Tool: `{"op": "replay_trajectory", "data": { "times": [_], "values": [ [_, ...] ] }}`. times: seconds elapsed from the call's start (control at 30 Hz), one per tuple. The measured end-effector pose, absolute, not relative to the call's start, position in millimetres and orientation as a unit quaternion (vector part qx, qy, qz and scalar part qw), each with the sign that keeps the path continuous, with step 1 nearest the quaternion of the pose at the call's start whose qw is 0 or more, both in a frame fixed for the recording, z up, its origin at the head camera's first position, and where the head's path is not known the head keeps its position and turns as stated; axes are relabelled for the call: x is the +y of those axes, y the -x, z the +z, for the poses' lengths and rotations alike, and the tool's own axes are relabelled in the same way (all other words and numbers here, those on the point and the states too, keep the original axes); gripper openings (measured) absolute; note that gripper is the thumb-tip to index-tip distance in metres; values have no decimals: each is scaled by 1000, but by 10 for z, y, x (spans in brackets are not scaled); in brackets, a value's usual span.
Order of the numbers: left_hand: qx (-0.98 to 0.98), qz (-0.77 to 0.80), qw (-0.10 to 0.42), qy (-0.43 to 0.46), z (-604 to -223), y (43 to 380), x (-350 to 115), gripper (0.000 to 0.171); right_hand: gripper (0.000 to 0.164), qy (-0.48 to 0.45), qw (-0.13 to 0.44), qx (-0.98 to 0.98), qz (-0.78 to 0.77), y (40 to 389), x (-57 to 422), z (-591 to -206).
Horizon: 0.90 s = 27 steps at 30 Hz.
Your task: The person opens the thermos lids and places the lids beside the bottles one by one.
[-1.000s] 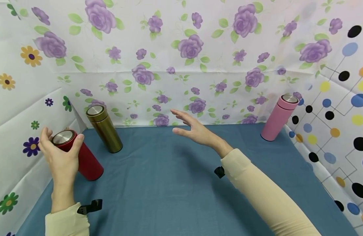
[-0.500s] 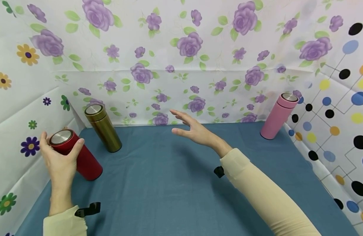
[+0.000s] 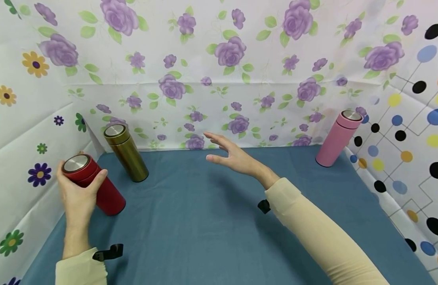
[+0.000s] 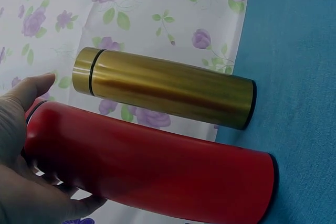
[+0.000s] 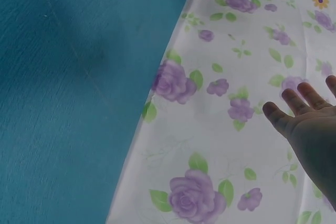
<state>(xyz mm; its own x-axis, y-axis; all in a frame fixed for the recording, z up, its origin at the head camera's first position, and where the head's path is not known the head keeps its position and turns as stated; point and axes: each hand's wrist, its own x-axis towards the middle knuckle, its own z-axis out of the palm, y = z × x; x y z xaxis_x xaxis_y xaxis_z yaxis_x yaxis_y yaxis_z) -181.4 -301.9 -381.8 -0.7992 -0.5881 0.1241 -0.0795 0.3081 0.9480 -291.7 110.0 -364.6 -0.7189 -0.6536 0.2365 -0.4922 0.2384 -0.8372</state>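
Note:
Standing upright at the left is a red thermos flask (image 3: pixel 110 196) with a steel-topped lid. My left hand (image 3: pixel 78 200) wraps round its upper part, thumb along the near right side, fingers round the left side and partly hidden. In the left wrist view the thumb stands a little off the red flask (image 4: pixel 152 166), while fingertips show along its lower edge. A gold thermos flask (image 3: pixel 128 156) stands just behind it. My right hand (image 3: pixel 237 158) hovers over the middle of the table with nothing in it, fingers extended and thumb apart.
A pink thermos flask (image 3: pixel 336 140) stands at the far right, by the back corner. The blue cloth-covered table (image 3: pixel 190 221) is bounded by a floral back sheet (image 3: pixel 204 103), a flowered left sheet and a dotted right sheet (image 3: pixel 400 166).
My left hand has come in closer round the red flask, its fingers drawing in against the side. The flask stays in place. My right hand has hardly moved.

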Motion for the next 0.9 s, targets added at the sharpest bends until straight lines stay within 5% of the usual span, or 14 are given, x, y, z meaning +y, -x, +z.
{"op": "replay_trajectory", "data": {
  "times": [0.9],
  "values": [
    [-787,-539,193,-230,-3876,1792,-3088,94,79,396,123,760,-501,2815,695,-3687]
  ]
}}
